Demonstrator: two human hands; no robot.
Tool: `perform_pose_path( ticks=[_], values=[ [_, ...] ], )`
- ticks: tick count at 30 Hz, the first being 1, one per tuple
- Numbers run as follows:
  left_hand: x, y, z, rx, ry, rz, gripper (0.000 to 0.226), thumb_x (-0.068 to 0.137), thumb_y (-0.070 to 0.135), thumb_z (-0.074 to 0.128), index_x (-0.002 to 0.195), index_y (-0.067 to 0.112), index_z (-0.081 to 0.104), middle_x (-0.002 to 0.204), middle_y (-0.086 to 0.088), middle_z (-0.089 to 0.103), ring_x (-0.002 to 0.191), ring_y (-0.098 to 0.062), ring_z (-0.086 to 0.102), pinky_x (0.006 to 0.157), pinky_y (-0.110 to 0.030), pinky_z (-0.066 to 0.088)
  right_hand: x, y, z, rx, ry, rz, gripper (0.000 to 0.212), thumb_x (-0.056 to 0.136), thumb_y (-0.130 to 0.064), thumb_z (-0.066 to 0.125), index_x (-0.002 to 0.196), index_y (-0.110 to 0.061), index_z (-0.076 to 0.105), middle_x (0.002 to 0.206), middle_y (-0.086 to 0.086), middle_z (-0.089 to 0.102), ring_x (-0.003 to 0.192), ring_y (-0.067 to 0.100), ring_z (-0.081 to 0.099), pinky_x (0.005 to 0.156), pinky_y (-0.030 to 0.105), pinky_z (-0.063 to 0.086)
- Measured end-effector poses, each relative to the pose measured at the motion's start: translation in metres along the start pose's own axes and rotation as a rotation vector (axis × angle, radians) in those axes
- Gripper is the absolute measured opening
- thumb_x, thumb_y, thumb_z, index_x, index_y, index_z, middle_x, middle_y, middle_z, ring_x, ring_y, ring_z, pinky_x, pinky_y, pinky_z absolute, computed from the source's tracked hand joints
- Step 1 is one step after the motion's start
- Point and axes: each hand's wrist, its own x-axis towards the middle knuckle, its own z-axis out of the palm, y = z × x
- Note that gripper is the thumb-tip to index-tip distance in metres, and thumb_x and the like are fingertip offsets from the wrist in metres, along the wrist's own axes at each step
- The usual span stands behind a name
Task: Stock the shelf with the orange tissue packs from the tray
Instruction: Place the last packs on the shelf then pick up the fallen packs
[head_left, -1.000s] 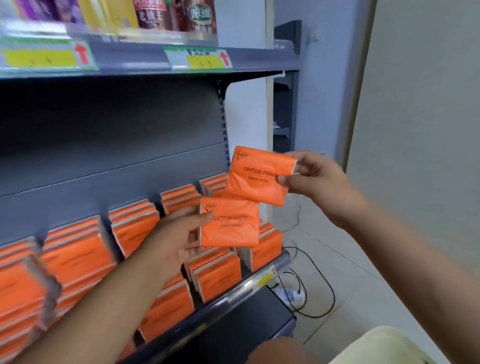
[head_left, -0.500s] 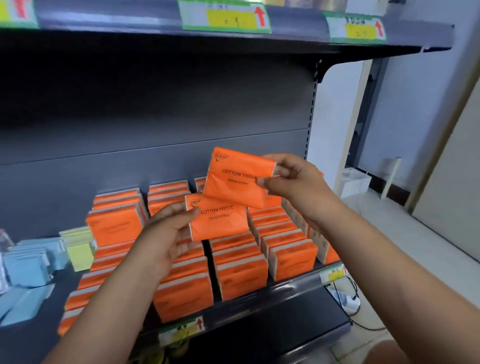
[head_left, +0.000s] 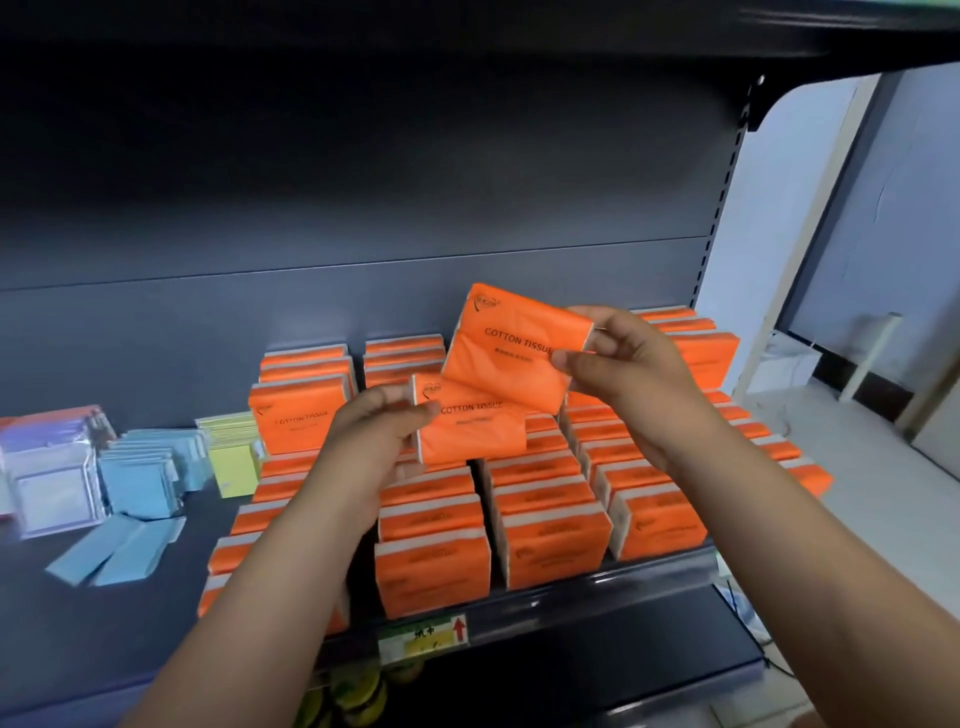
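Now both hands (head_left: 363, 457) (head_left: 636, 387) pinch orange tissue packs (head_left: 470, 431) (head_left: 511, 348).

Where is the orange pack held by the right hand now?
Head view, centre: the right hand pinches the upper orange pack by its right end, above the stocked rows, overlapping the lower pack that the left hand holds.

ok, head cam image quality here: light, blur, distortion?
Head view: back panel dark under the upper shelf, daylight on the right; wide-angle bows the slotted upright; COTTON TISSUE reads clearly on the upper tissue pack in the right hand and the lower tissue pack in the left hand, finer print smeared; price label soft.
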Motion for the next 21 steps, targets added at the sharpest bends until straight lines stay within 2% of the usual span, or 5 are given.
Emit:
perform_pose_path(
  ticks=[4, 7, 10, 12, 21],
  values=[
    [0.002, 0.0, -0.003, 0.047, 0.052, 0.069, 0.022, 0.089, 0.014, 0.079, 0.106, 0.025, 0.072, 0.105, 0.0, 0.075, 0.101, -0.019, 0.07, 0.072, -0.039, 0.063, 0.004, 0.002, -0.006, 0.022, 0.055, -0.003, 0.037, 0.089, 0.004, 0.07, 0.119, -0.017, 0.067, 0.094, 0.008, 0.072, 0.091, 0.024, 0.069, 0.097, 0.06, 0.051],
    [0.007, -0.004, -0.001, 0.13, 0.02, 0.113, 0.044, 0.091, 0.006, 0.074, 0.121, 0.037, 0.065, 0.108, 0.001, 0.065, 0.1, -0.017, 0.067, 0.062, -0.034, 0.062, 0.007, 0.005, -0.007, 0.021, 0.064, -0.021, 0.035, 0.09, 0.004, 0.068, 0.116, -0.019, 0.066, 0.097, 0.007, 0.073, 0.092, 0.023, 0.071, 0.098, 0.057, 0.052],
    [0.009, -0.012, 0.004, 0.315, -0.014, 0.221, 0.053, 0.091, -0.003, 0.068, 0.11, 0.047, 0.068, 0.107, -0.004, 0.067, 0.091, -0.019, 0.068, 0.068, -0.044, 0.062, 0.01, 0.011, -0.008, -0.027, 0.093, -0.037, 0.034, 0.091, 0.001, 0.067, 0.116, -0.022, 0.064, 0.106, 0.012, 0.074, 0.102, 0.034, 0.071, 0.099, 0.058, 0.053],
    [0.008, -0.016, 0.005, 0.421, -0.047, 0.286, 0.054, 0.088, -0.009, 0.064, 0.099, 0.044, 0.07, 0.094, 0.006, 0.071, 0.08, -0.017, 0.071, 0.07, -0.046, 0.06, 0.013, 0.015, -0.01, -0.039, 0.117, -0.047, 0.034, 0.091, -0.002, 0.068, 0.116, -0.024, 0.063, 0.107, 0.01, 0.074, 0.105, 0.037, 0.069, 0.099, 0.059, 0.053],
    [0.021, -0.019, 0.012, 0.456, -0.027, 0.443, 0.048, 0.08, -0.014, 0.067, 0.093, 0.032, 0.068, 0.09, 0.005, 0.072, 0.087, -0.025, 0.071, 0.078, -0.053, 0.06, 0.017, 0.019, -0.02, -0.08, 0.23, -0.084, 0.034, 0.089, 0.001, 0.067, 0.111, -0.024, 0.062, 0.107, 0.016, 0.068, 0.089, 0.029, 0.064, 0.087, 0.049, 0.056]
  ],
)
